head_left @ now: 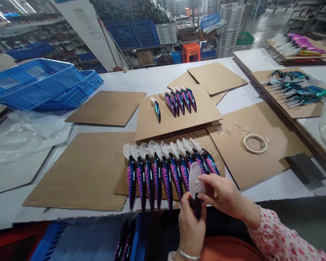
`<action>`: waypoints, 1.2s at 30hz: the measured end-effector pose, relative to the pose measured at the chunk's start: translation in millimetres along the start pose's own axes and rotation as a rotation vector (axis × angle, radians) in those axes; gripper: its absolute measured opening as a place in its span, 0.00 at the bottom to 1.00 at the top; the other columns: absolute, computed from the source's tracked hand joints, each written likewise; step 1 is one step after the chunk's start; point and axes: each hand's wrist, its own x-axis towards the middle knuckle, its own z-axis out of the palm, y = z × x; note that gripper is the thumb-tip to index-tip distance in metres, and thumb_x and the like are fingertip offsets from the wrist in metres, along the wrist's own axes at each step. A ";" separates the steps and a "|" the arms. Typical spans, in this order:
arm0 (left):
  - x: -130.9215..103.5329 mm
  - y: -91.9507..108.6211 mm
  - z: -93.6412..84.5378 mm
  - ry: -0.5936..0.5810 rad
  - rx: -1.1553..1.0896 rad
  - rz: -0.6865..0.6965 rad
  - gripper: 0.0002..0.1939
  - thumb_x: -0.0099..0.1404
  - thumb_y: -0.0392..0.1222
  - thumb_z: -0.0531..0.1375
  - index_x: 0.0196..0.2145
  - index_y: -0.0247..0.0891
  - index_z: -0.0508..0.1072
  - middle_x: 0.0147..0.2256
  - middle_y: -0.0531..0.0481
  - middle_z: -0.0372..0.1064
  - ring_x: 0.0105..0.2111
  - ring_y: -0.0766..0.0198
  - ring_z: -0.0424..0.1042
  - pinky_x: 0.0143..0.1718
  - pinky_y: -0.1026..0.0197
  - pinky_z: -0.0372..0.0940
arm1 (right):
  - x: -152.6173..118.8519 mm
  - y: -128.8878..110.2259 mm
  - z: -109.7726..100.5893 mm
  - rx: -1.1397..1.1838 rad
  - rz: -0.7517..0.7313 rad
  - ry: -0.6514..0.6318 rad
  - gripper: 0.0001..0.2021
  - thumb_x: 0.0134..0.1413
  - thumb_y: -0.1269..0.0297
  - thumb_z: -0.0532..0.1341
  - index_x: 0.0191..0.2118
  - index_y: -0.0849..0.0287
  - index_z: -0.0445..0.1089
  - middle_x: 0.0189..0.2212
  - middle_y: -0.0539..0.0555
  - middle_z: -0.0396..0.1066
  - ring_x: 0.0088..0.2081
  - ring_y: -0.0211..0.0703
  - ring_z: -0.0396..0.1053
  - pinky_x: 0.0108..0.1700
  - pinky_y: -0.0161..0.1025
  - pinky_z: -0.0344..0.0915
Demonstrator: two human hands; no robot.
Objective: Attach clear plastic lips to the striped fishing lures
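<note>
At the table's front edge my left hand (191, 228) is closed around the dark body of a fishing lure (196, 179), whose pale, clear diving lip points up. My right hand (225, 195) pinches at the base of that lip with thumb and fingers; a small white bit shows there. Behind both hands a row of several blue-black lures with pink stripes (148, 177) lies across cardboard, lips toward the far side. My fingers hide most of the held lure's body. Farther back, several smaller striped lures (180, 101) rest on a raised cardboard sheet (152, 130).
A tape roll (255, 144) and whitish scraps (237, 128) lie on cardboard to the right, near a dark block (301, 165). Blue baskets (43, 85) stand at the left. Green lures (301, 88) occupy the right-hand table. Below the front edge, a blue crate (137, 235) holds more lures.
</note>
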 end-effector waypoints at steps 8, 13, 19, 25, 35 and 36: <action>0.0 -3.0 -2.3 -0.022 -0.040 -0.040 0.17 0.65 0.48 0.58 0.48 0.37 0.67 0.37 0.41 0.76 0.36 0.51 0.79 0.34 0.53 0.73 | -4.2 8.3 3.6 0.058 0.010 0.056 0.14 0.63 0.66 0.59 0.53 0.56 0.64 0.32 0.54 0.72 0.30 0.41 0.71 0.31 0.35 0.69; -0.8 -6.4 -3.0 -0.012 0.009 0.009 0.15 0.67 0.45 0.57 0.49 0.36 0.66 0.39 0.39 0.76 0.39 0.50 0.78 0.37 0.52 0.73 | -7.2 8.5 9.1 0.052 0.006 0.056 0.12 0.64 0.66 0.58 0.52 0.56 0.64 0.31 0.53 0.71 0.30 0.40 0.70 0.30 0.35 0.68; -1.2 -7.8 -1.6 -0.076 -0.066 -0.061 0.16 0.65 0.45 0.57 0.49 0.36 0.67 0.39 0.39 0.76 0.39 0.50 0.78 0.38 0.51 0.73 | -4.2 5.2 11.1 0.038 0.001 0.070 0.12 0.65 0.64 0.58 0.52 0.57 0.64 0.30 0.52 0.70 0.29 0.40 0.69 0.30 0.34 0.67; 1.3 -7.0 -12.8 -0.259 -0.398 -0.235 0.19 0.57 0.44 0.61 0.47 0.36 0.69 0.38 0.43 0.75 0.38 0.54 0.76 0.41 0.53 0.71 | -13.5 11.4 14.8 0.224 0.153 0.088 0.29 0.56 0.51 0.66 0.59 0.56 0.59 0.28 0.47 0.64 0.24 0.36 0.59 0.25 0.32 0.60; 24.2 -19.8 -45.4 -0.832 -0.856 -0.325 0.19 0.52 0.43 0.69 0.41 0.37 0.72 0.38 0.47 0.74 0.40 0.58 0.72 0.46 0.58 0.66 | -19.2 11.0 25.2 1.048 0.484 -0.439 0.22 0.53 0.48 0.67 0.43 0.63 0.73 0.34 0.53 0.72 0.36 0.40 0.69 0.42 0.36 0.68; 28.8 -20.7 -51.1 -0.776 -0.865 -0.327 0.22 0.53 0.47 0.69 0.44 0.37 0.71 0.40 0.46 0.74 0.42 0.57 0.72 0.47 0.58 0.66 | -21.4 11.9 28.2 1.072 0.530 -0.411 0.22 0.52 0.48 0.68 0.43 0.64 0.74 0.34 0.53 0.72 0.36 0.40 0.69 0.41 0.36 0.68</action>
